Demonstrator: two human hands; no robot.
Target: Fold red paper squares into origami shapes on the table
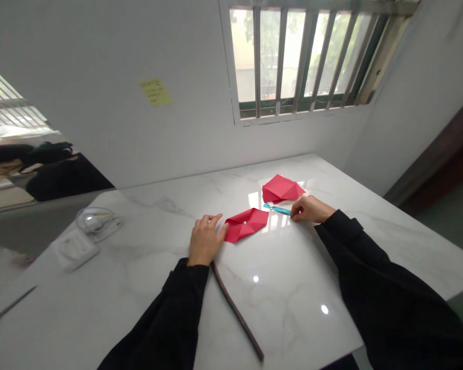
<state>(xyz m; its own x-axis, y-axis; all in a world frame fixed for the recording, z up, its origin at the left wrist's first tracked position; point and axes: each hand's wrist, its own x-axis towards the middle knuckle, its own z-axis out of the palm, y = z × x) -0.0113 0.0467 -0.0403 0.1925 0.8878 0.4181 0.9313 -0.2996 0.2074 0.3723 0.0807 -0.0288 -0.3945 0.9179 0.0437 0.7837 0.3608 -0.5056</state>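
My left hand [206, 240] rests on the tabletop with its fingers apart, its thumb at the left edge of a folded red paper [250, 222]. A small pale dot shows at the middle of that paper. Farther back lies a second folded red paper [281, 188], on top of something pale. In front of it is a thin bright blue strip [281, 210], and my right hand [310, 209] is closed in a pinch at the strip's right end. A dark brown stick [237, 312] runs from beneath my left wrist toward the table's front edge.
The glossy white marbled table [289, 288] meets a wall with a barred window [297, 61] and a yellow sticky note [155, 92]. On the left lie a white box-like object [76, 249], coiled cable [98, 222] and a dark thin tool [11, 308].
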